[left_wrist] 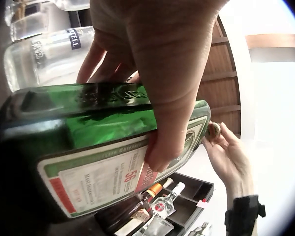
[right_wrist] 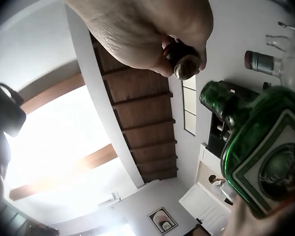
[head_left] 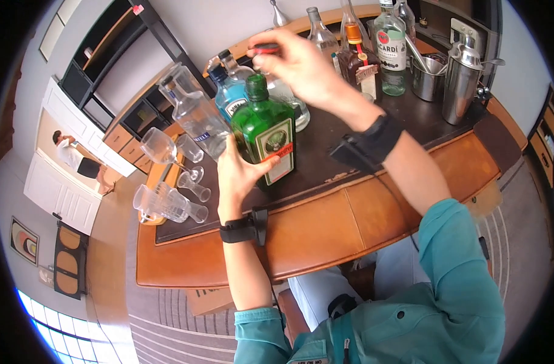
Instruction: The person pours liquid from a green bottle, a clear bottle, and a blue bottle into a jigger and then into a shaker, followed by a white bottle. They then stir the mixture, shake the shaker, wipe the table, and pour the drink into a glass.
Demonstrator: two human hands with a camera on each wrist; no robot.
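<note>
A green square-sided liquor bottle (head_left: 246,124) with a stag label stands upright on the dark desk top (head_left: 325,155), its neck uncapped. My left hand (head_left: 235,176) grips it low down; the thumb (left_wrist: 164,147) lies across the front label and the fingers go round the back. Above and to the right of the bottle mouth, my right hand (head_left: 304,68) pinches a dark red screw cap (right_wrist: 184,63). In the right wrist view the cap's open underside shows, apart from the bottle neck (right_wrist: 219,98).
Left of the green bottle are a clear Martell bottle (head_left: 195,112), a blue bottle (head_left: 228,94) and several glasses, including a wine glass (head_left: 160,145). To the right stand a Bacardi bottle (head_left: 391,51), an orange-capped brown bottle (head_left: 357,60), a metal cup (head_left: 427,82) and a shaker (head_left: 460,85). A person (head_left: 77,151) is in the far doorway.
</note>
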